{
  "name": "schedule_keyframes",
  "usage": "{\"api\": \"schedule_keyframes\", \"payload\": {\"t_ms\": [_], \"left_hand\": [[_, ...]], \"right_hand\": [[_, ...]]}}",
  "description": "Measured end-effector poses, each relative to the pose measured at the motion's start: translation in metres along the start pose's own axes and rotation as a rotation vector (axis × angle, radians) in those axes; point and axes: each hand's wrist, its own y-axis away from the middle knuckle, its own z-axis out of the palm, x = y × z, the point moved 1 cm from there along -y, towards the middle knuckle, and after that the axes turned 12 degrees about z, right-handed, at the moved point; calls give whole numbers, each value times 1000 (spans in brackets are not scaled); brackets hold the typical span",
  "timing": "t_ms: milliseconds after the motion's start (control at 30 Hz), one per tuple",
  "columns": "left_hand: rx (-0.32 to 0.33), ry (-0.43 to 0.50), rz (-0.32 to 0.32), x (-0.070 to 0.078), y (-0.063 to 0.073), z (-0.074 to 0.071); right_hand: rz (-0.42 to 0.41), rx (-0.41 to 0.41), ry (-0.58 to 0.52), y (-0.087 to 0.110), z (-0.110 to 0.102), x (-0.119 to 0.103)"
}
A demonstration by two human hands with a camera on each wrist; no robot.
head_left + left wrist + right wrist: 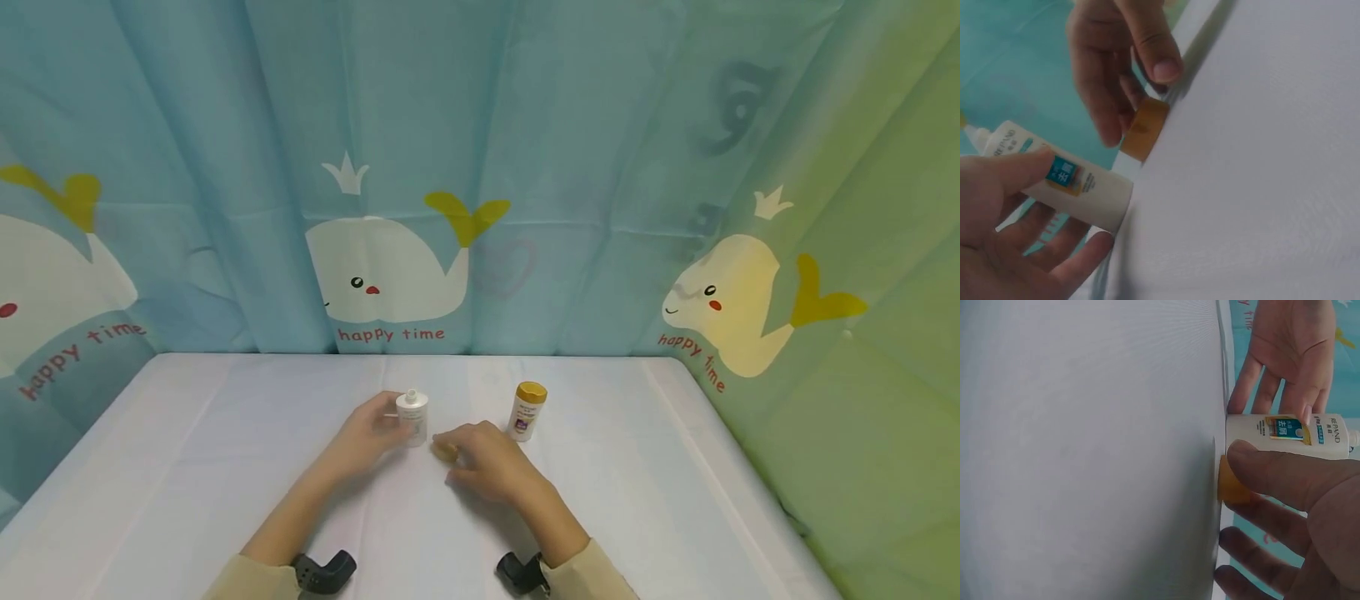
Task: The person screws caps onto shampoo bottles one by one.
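Observation:
My left hand (pixel 371 433) holds a white plastic bottle (pixel 413 421) upright by its side, thumb across the front label and fingers behind. A bare narrow spout tops this bottle. Just right of its base, a round gold bottle cap (pixel 1146 129) sits on the white table. My right hand (pixel 491 462) reaches over that cap, index fingertip right at it and thumb spread apart on the near side. In the right wrist view, the thumb overlaps part of the cap (pixel 1232 481). Behind the right hand stands a second white bottle (pixel 524 421) with a gold cap on.
A white cloth covers the table (pixel 187 467), its far edge close to a blue curtain (pixel 570 167) printed with whales. Green curtain (pixel 885 433) hangs along the right side. Each wrist wears a black camera mount (pixel 326 573).

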Motion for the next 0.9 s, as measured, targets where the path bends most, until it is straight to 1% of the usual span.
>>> {"api": "schedule_keyframes", "payload": {"t_ms": [200, 300, 500, 633, 733, 833, 900], "left_hand": [[41, -50, 11, -2, 1, 2], [56, -77, -2, -1, 1, 3], [63, -102, -54, 8, 1, 4], [60, -101, -45, 15, 1, 5], [61, -95, -23, 18, 1, 6], [65, -99, -11, 20, 0, 7], [71, -104, -5, 22, 0, 7]], "right_hand": [[27, -27, -21, 3, -3, -3], [20, -39, -34, 4, -3, -5], [0, -62, -65, 5, -2, -10], [-20, -87, -93, 6, -5, -12], [-63, -66, -120, 7, -11, -11], [-108, -24, -171, 9, -22, -12], [-121, -1, -215, 12, -30, -13]]}}
